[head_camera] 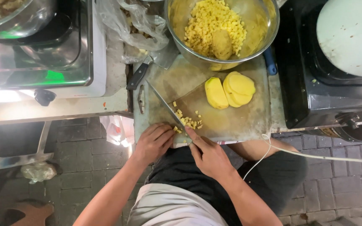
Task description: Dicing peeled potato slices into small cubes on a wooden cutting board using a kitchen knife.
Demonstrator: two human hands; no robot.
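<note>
On the cutting board (231,119), the right hand (208,157) grips a stiff, thin knife (166,104) while the left hand (153,142), fingers curled, pins small, firm, likely slippery yellow dice (188,121), best steadied from above.

Both forearms bare to the elbow, no sleeves, rings or wristbands seen on left hand (153,142) or right hand (208,157). Pale grey-white top (170,207) at the frame's bottom edge. Dark shorts (269,175) just above the top, knees bare.
</note>
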